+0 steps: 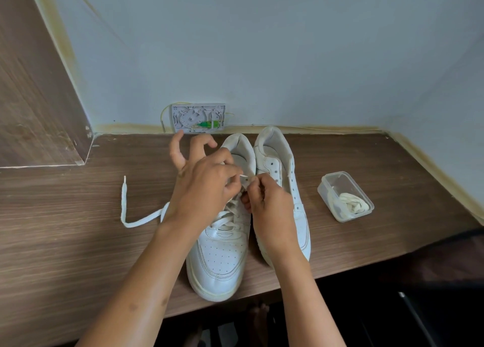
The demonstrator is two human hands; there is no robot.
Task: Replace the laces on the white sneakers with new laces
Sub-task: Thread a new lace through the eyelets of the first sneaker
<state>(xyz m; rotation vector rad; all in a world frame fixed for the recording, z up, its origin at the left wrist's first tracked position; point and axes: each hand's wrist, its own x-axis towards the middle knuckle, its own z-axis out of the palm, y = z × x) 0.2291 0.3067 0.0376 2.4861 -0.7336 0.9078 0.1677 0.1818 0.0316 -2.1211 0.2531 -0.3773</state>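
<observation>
Two white sneakers stand side by side on the wooden desk [78,242], their long axes running from me toward the wall, toes at the near edge and heels close to the wall. I see the left sneaker [218,260] partly laced: cream lace crosses over its tongue, and its perforated toe cap slightly overhangs the desk's front edge. I see the right sneaker [275,158] leaning on its side against the first, its eyelets bare.

My left hand [201,189] pinches the lace tip [243,176] between thumb and forefinger near the upper eyelets, the other fingers curled and lifted. My right hand [269,202] is curled at the same spot, its fingertips pinching the lace beside the eyelet row. Both hands nearly touch.

From under my left wrist, the loose lace end [123,205] trails left across the desk, bends, and runs toward the wall, ending in a stiff tip.

Right of the shoes, well apart, I see a clear plastic tub [345,197] holding a bundled lace. A wall plate [198,117] with a green connector sits just behind the heels. Bare wood lies on both sides of the pair; a wooden panel closes the far left corner.
</observation>
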